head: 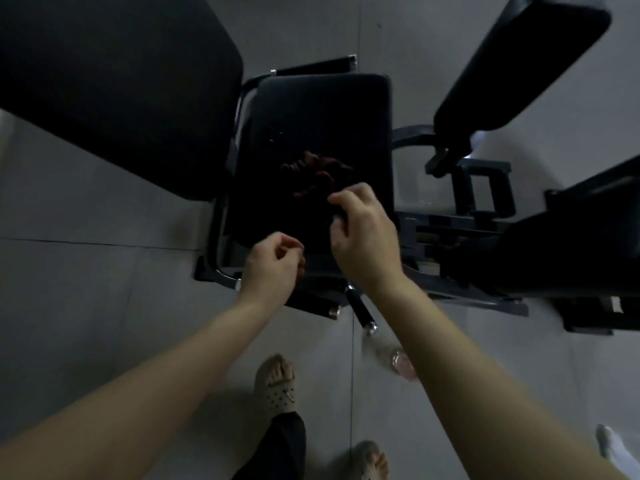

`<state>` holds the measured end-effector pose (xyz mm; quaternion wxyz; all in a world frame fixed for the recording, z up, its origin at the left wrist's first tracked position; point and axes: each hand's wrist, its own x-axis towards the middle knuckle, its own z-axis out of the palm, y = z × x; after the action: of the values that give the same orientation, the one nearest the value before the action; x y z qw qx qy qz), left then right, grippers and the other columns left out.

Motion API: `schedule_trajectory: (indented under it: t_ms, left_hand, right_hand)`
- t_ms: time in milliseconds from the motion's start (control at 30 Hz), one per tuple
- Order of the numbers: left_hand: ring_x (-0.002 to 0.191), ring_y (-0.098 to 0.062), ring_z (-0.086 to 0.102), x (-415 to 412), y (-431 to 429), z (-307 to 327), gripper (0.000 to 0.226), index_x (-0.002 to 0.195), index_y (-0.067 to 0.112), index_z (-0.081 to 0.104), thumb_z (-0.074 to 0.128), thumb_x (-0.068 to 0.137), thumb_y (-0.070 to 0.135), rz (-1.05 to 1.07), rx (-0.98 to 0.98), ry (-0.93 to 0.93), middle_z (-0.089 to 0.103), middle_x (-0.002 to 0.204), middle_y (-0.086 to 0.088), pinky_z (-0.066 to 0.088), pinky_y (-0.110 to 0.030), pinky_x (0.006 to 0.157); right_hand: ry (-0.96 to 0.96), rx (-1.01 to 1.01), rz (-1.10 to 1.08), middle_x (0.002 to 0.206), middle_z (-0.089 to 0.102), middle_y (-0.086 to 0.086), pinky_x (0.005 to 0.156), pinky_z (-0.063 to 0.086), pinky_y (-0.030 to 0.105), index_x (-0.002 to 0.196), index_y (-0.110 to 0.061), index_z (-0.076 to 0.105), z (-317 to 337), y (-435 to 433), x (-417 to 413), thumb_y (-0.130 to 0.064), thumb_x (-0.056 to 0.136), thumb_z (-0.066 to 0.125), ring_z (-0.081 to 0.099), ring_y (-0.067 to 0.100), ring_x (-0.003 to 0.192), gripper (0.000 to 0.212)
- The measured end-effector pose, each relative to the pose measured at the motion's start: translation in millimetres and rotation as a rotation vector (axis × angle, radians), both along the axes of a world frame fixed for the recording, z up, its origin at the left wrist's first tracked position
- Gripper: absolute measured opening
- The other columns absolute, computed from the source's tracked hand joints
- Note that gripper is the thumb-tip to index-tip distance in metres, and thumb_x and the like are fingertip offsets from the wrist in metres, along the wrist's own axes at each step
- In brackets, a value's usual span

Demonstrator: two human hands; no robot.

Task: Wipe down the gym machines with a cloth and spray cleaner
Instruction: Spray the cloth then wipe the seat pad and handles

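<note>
One crumpled dark-red cloth point(318, 174) is laid on one black padded bench point(311, 109) | left hand point(273, 265), right hand point(363, 237): fingers point(346, 197) curled, grasp undeterminable.

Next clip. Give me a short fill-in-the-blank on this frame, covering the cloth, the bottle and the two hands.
1. The crumpled dark red cloth lies on the machine's black ____ pad.
2. The clear bottle is down on the tiled ____, beside the right forearm.
3. Of the left hand and the right hand, the ____ one is nearer the cloth.

Missing words: seat; floor; right.
</note>
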<state>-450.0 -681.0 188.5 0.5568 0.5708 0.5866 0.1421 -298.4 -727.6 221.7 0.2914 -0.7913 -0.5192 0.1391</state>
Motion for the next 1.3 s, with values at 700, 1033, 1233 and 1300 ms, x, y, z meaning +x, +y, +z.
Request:
schedule_trajectory:
  t_ms: [700,1033,1233,1300]
  left_hand:
    - [0.122,-0.034,0.052,18.1,113.5,-87.6,0.056,0.127,0.013,0.055,0.026,0.106,0.056,0.346,0.117,0.425,0.059,0.133,-0.015,0.039,-0.043,0.098]
    - [0.113,-0.032,0.058,13.8,108.1,-105.9,0.039,0.114,0.015,0.061,0.036,0.105,0.045,0.509,0.194,0.251,0.065,0.121,-0.01,0.043,-0.041,0.098]
    - [0.13,-0.028,0.047,11.6,103.2,-112.7,0.038,0.141,0.008,0.05,0.041,0.109,0.025,0.556,0.188,0.208,0.051,0.143,-0.014,0.03,-0.033,0.1]
    - [0.107,-0.021,0.054,17.8,105.4,-103.7,0.038,0.12,0.014,0.06,0.033,0.11,0.038,0.588,0.177,0.192,0.061,0.116,-0.001,0.032,-0.029,0.085]
  right_hand:
    - [-0.492,-0.188,0.118,0.118,0.05,0.01,0.088,0.036,0.043,0.082,-0.019,0.065,-71.1,15.1,66.8,-0.057,0.09,0.056,0.046,0.031,0.106,0.041]
    - [-0.385,-0.129,0.301,0.116,0.052,0.012,0.084,0.039,0.045,0.113,-0.015,0.057,-95.0,104.2,-23.2,-0.032,0.094,0.046,0.05,0.034,0.105,0.028]
    - [-0.261,-0.065,0.429,0.12,0.052,0.009,0.094,0.042,0.042,0.118,-0.017,0.062,-94.1,112.4,-23.7,-0.037,0.095,0.055,0.049,0.029,0.113,0.032]
    - [-0.344,-0.033,0.374,0.121,0.052,0.01,0.095,0.042,0.042,0.118,-0.02,0.063,-90.6,72.5,17.1,-0.038,0.096,0.054,0.048,0.029,0.114,0.03]
